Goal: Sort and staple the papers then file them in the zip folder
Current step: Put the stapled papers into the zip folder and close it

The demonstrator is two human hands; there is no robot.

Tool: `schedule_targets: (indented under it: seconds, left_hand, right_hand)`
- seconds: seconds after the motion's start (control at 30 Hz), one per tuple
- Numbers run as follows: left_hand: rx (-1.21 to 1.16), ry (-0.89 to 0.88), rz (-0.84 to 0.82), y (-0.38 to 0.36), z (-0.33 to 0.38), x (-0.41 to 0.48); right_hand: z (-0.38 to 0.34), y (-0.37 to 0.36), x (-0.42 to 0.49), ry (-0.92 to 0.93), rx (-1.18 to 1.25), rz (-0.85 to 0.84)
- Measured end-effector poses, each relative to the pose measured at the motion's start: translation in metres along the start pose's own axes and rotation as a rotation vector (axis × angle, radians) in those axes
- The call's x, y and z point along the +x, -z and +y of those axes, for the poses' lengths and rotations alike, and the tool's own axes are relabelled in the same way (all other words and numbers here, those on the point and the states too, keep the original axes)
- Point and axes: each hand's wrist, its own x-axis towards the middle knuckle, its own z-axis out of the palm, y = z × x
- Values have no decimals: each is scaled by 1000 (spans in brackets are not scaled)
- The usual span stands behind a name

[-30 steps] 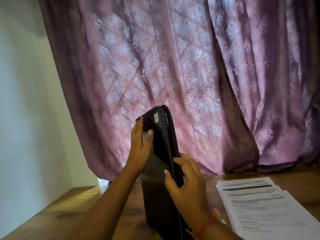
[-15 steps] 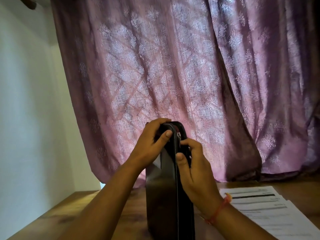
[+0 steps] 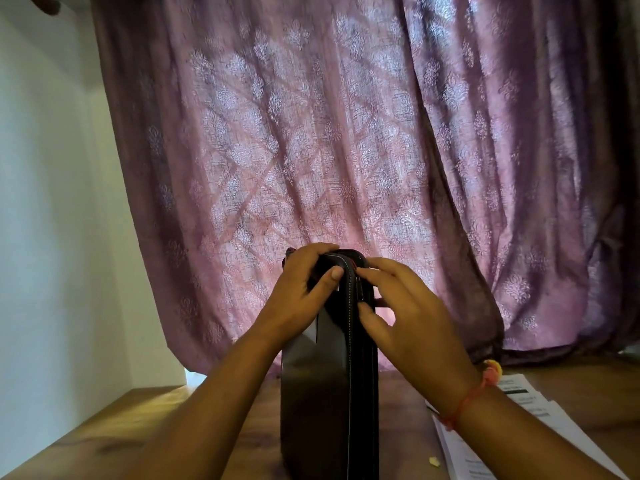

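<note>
A black zip folder stands upright on its edge on the wooden table, its zipped spine facing me. My left hand grips the folder's top left corner, thumb on the near face. My right hand pinches the zipper at the top of the spine with thumb and forefinger. A stack of printed white papers lies flat on the table at the right, partly hidden by my right forearm.
A purple patterned curtain hangs right behind the table. A white wall closes the left side. A small pale scrap lies on the table near the front. A red thread band circles my right wrist.
The folder went from tilted to upright. My right hand climbed the spine from mid-height to the top corner. My left hand shifted onto the top corner.
</note>
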Motion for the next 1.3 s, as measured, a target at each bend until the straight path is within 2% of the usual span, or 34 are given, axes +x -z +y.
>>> schedule_targets:
  seconds: [0.13, 0.37, 0.5, 0.67, 0.9, 1.07, 1.3]
  left_hand:
    - [6, -4, -2, 2, 2, -1]
    - [9, 8, 2, 6, 7, -5]
    - [17, 55, 2, 5, 13, -10]
    - [25, 201, 1, -18, 35, -36]
    - [121, 272, 264, -32, 58, -53]
    - [191, 194, 301, -6, 57, -55]
    - [211, 130, 238, 29, 33, -60]
  right_hand:
    - [1, 2, 1, 87, -168, 62]
    - [-2, 10, 29, 67, -148, 120]
    - [-4, 13, 50, -5, -155, 16]
    - [-5, 10, 75, -59, -135, -93]
    - [-11, -1, 95, -104, -35, -201]
    - [-15, -13, 108, -198, 65, -237]
    - [-14, -35, 121, -429, 270, -294]
